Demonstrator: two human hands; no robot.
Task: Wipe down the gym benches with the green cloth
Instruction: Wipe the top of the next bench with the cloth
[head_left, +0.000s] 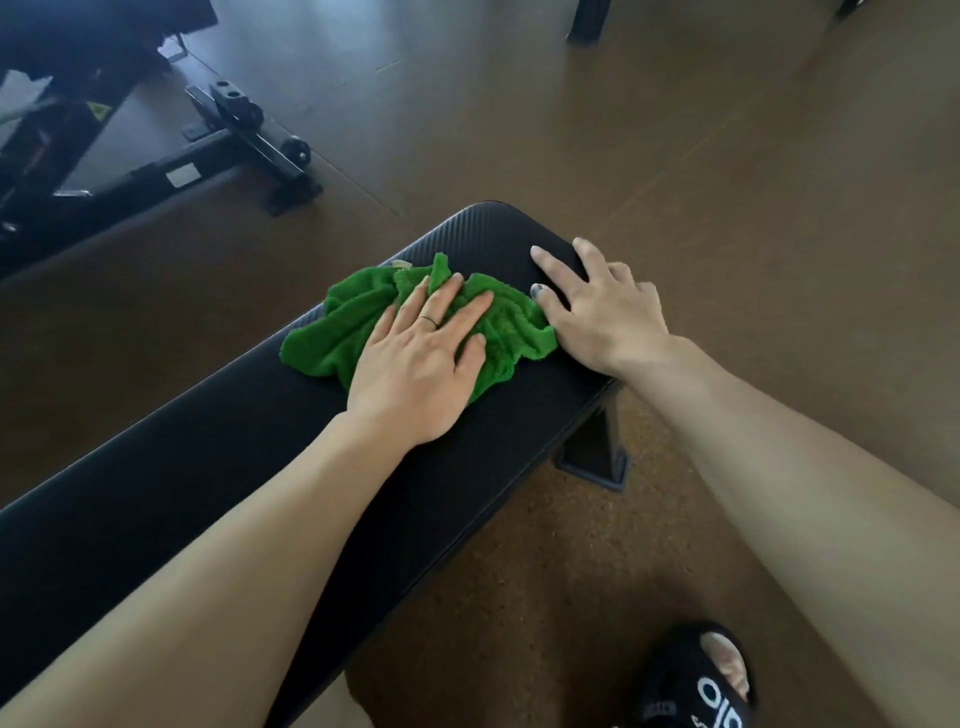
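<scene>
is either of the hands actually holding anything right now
Neither grips anything. The left hand presses flat on the green cloth's middle; the right hand rests open on the bench.

bright green cloth (363, 322), ribbed black bench (208, 467), speckled brown floor (675, 130).

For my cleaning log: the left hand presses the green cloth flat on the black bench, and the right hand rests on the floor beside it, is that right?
Not quite. The head view shows the right hand resting on the black bench, not the floor. The left hand does press the green cloth flat on it.
</scene>
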